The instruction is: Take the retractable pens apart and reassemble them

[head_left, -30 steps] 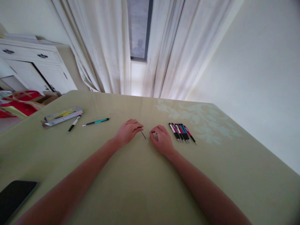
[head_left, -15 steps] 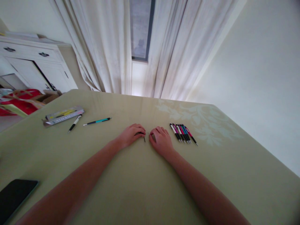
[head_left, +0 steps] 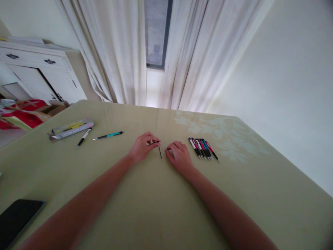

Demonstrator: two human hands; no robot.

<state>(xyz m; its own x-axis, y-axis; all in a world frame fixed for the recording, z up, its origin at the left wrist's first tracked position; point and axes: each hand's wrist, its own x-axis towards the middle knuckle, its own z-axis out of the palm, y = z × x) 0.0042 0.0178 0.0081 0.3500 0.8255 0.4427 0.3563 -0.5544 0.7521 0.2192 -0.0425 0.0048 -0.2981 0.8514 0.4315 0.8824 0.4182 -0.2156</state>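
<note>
My left hand (head_left: 143, 147) is closed, thumb and fingertips pinching a thin black stick (head_left: 154, 142) just above the table. Below those fingertips a second thin dark stick (head_left: 160, 152) shows, its lower end pointing toward me; whether it touches the hand I cannot tell. My right hand (head_left: 179, 157) rests on the table a little to the right, fingers curled and thumb near the index finger. Anything inside its fingers is hidden. Beyond it lies a row of several pens (head_left: 203, 148) with white, purple, red, blue and black barrels.
A turquoise and black pen (head_left: 109, 135) and a white and black pen (head_left: 84, 138) lie at the left beside an opened slim box (head_left: 73, 130). A dark phone (head_left: 19, 222) is at the near left. Red bags (head_left: 24, 113) and a white cabinet (head_left: 41, 73) stand beyond the table (head_left: 145, 211).
My left hand has lifted slightly and moved a little away from the right one, showing more of both dark sticks. The right hand has stayed in place.
</note>
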